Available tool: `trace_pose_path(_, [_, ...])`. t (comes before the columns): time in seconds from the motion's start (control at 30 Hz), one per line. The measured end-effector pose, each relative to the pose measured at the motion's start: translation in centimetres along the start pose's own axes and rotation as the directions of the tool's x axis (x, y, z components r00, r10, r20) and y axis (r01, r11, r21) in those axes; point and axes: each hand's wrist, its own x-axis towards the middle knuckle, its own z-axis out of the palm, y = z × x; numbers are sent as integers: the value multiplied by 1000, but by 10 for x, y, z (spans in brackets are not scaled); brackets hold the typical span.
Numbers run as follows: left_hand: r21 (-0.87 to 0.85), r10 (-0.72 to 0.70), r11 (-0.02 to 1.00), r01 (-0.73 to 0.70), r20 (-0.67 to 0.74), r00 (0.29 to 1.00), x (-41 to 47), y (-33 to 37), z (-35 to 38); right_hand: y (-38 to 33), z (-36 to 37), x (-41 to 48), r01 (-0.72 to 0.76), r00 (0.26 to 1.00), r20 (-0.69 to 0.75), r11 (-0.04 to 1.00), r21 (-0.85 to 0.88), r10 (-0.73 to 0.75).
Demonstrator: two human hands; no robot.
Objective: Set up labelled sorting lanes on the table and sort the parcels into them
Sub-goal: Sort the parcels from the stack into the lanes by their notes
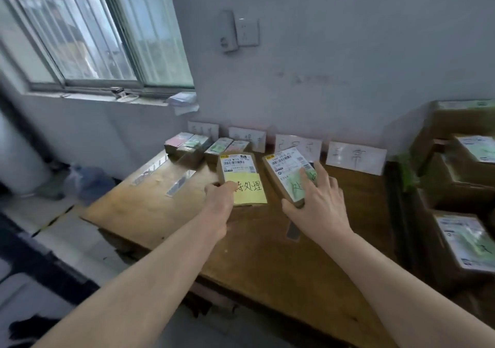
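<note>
My left hand (219, 196) grips the near left corner of a brown parcel (237, 167) that carries a white shipping label and a yellow note. My right hand (318, 200) holds a second brown parcel (284, 171) with a white label and a green note, fingers spread over its top. Both parcels are over the wooden table (267, 254). Several white lane cards stand against the wall at the table's back, among them a far-right card (356, 157) and a middle card (297, 145). Several sorted parcels (198, 146) lie in front of the two left cards.
A stack of cardboard boxes (455, 176) with shipping labels stands at the right of the table. Tape strips (180, 183) lie on the table's left part. A window (93, 31) with a cluttered sill is at the left; a wall socket (238, 31) hangs above the cards.
</note>
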Motion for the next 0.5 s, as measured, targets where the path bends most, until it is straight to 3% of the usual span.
trace_pose_path(0.13, [10, 18, 1000, -17, -75, 997, 22, 14, -69, -64, 29, 3, 21, 999, 34, 1000, 3, -21])
trace_pose_path(0.5, [62, 5, 998, 0, -82, 997, 88, 40, -210, -196, 90, 35, 27, 999, 18, 1000, 2, -27])
